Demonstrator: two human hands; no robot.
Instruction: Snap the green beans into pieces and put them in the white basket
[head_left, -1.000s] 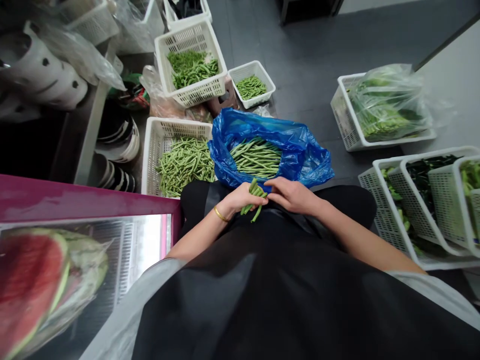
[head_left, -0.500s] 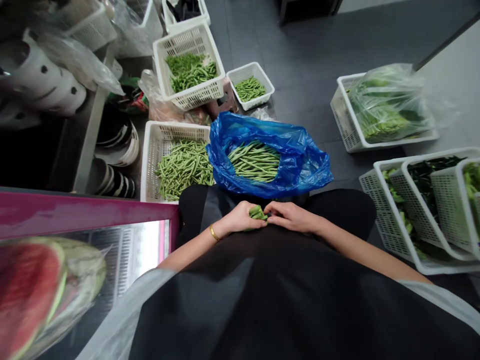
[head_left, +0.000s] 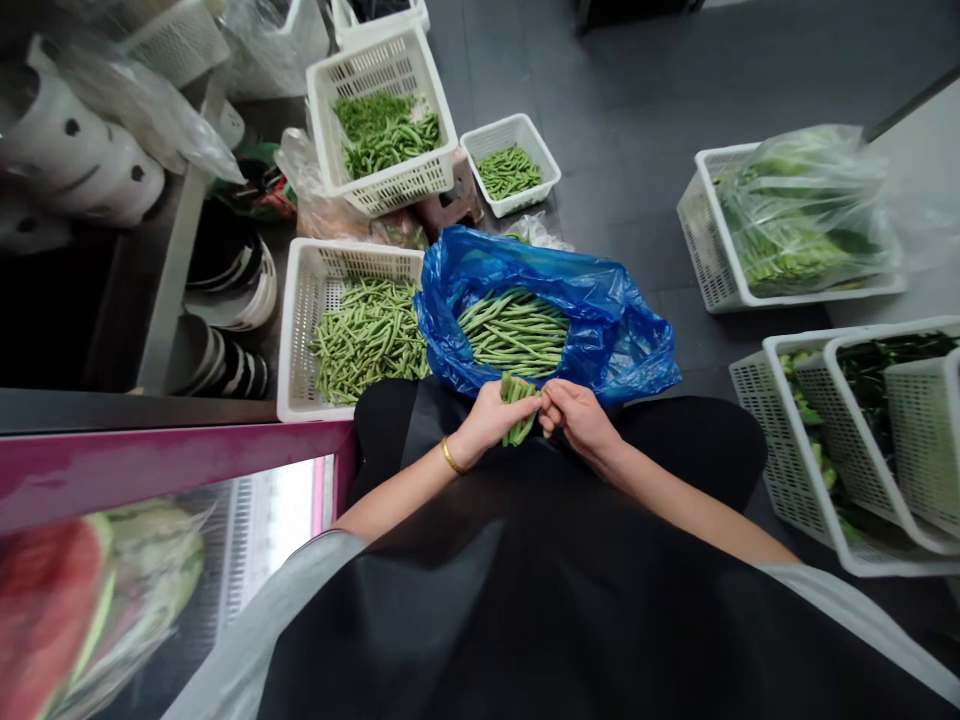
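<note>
Beside the blue plastic bag (head_left: 619, 345), my left grip (head_left: 493, 417) closes around a bunch of green beans (head_left: 516, 410), my right grip (head_left: 577, 417) pinching them.

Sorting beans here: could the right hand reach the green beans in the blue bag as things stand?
Probably yes. The right hand sits just below the blue plastic bag, open around the green beans, nothing between. It would first leave the bunch in the left hand.

My left hand (head_left: 491, 417) and right hand (head_left: 579, 415) meet low in front of my body, both curled inward and nearly touching. My left forearm (head_left: 397, 497), a gold bangle (head_left: 451, 457) at its wrist, and my right forearm (head_left: 675, 492) angle in from either side.
</note>
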